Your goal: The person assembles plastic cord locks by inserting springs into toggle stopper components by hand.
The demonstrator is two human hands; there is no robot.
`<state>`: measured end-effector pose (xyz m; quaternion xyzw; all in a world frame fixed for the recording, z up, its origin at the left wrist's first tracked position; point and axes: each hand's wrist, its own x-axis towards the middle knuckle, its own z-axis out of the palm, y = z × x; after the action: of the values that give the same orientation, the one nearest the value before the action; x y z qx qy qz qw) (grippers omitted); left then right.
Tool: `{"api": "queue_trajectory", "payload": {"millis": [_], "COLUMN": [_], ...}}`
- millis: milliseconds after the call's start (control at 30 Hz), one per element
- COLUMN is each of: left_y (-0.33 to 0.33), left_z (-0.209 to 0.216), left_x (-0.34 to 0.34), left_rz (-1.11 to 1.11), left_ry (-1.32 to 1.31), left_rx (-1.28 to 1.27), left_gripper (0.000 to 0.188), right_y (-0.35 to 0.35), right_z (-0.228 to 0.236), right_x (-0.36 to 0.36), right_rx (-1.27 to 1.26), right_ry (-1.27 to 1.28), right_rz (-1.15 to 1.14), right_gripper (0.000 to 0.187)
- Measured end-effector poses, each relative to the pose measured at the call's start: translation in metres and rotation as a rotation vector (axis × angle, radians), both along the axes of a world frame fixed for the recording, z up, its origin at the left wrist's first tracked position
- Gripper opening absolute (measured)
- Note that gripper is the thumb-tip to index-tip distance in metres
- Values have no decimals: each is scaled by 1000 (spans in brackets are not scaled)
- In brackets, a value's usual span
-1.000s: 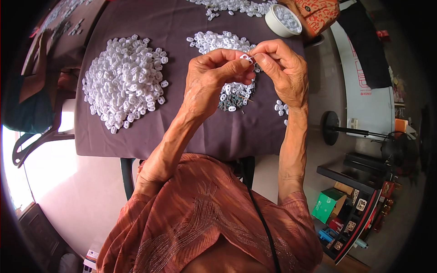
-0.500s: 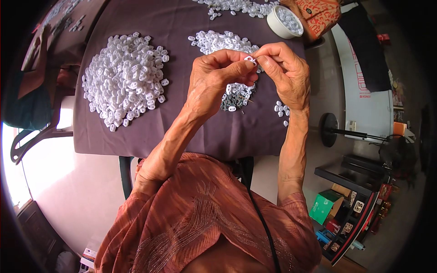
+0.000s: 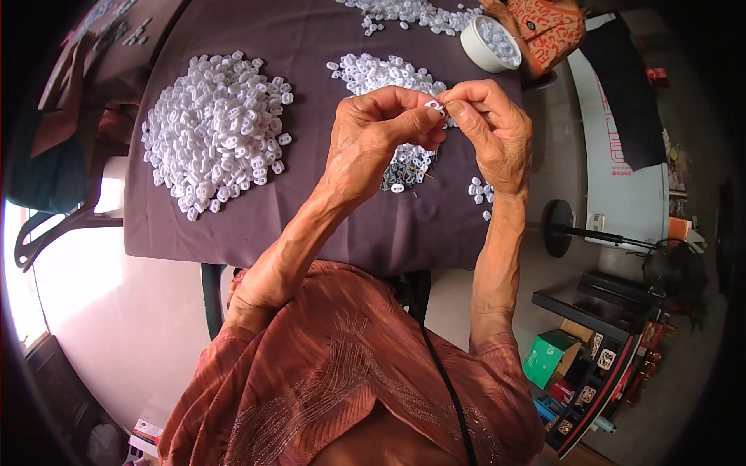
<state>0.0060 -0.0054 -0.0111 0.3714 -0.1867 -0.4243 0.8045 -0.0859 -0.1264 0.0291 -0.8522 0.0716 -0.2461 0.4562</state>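
Above the table's middle, my left hand [image 3: 371, 133] pinches a small white plastic piece with two holes [image 3: 434, 106] between thumb and fingers. My right hand [image 3: 493, 130] meets it from the right, thumb and forefinger closed together at the piece's edge. Whatever those right fingertips grip is too small to make out. Behind and below the hands lies a heap of similar white pieces [image 3: 381, 74], partly hidden by them. A small pile of thin dark metal bits [image 3: 398, 175], like nails or screws, sits at its near side.
A large heap of white pieces [image 3: 214, 132] covers the left of the brown tablecloth [image 3: 311, 241]. Several loose ones [image 3: 480, 189] lie near the right edge. At the far right stands a white tub [image 3: 480, 53] of pieces, beside another person in orange patterned clothing [image 3: 548, 27].
Both hands stay together at the white piece, shifted very slightly right and nearer in the picture. The whole view has moved a little too.
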Motion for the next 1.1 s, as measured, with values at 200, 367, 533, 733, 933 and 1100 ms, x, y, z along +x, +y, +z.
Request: {"api": "queue_trajectory", "payload": {"millis": [200, 367, 533, 733, 933, 1100], "left_y": [0, 1, 2, 1, -1, 1], "left_z": [1, 3, 5, 5, -2, -2], "left_x": [-2, -3, -4, -5, 0, 4], "left_rz": [18, 41, 52, 52, 41, 13], "left_ry": [-31, -31, -26, -15, 18, 25], "left_rx": [-1, -4, 19, 13, -18, -54], "left_gripper": [11, 12, 12, 12, 13, 14], "right_y": [0, 3, 3, 5, 5, 6], "right_z": [1, 4, 4, 5, -1, 3], "right_x": [-2, -2, -1, 0, 4, 6], "right_rx": [0, -35, -88, -234, -151, -53], "right_ry": [33, 38, 11, 0, 21, -18], "right_rz": [14, 20, 21, -3, -37, -27], "right_gripper": [11, 10, 10, 9, 9, 13]}}
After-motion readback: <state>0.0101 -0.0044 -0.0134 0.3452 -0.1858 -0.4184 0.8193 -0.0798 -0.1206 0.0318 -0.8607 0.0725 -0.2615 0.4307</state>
